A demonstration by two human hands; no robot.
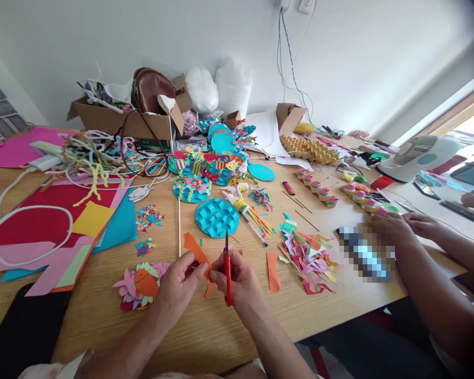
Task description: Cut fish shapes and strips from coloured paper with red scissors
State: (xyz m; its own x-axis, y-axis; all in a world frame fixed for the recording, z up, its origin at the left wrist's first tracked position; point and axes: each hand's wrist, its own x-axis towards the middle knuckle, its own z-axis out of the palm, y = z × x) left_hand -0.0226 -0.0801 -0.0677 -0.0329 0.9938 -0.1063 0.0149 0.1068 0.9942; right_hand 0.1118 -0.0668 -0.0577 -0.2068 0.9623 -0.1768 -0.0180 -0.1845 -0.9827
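Observation:
Pinched in the fingers of my left hand (181, 281) is an orange strip of paper (194, 247). My right hand (243, 287) is closed around red-handled scissors (228, 281), their dark blades pointing away from me. The thumb and fingertips of my right hand also meet the strip's lower end. Beside my left wrist lies a pile of paper fish cutouts (147, 283), an orange one on top. Just beyond my hands is a round blue piece with woven strips (217, 217). Another orange strip (273, 271) rests right of the scissors, near a heap of colourful paper scraps (308, 258).
Coloured paper sheets (102, 184) and a black phone-like slab (27, 331) lie left. Decorated blue discs (191, 188), a glue bottle (237, 202) and a pen (255, 230) sit ahead. Another person's arms (414, 268) rest at right. A cardboard box (122, 121) stands behind.

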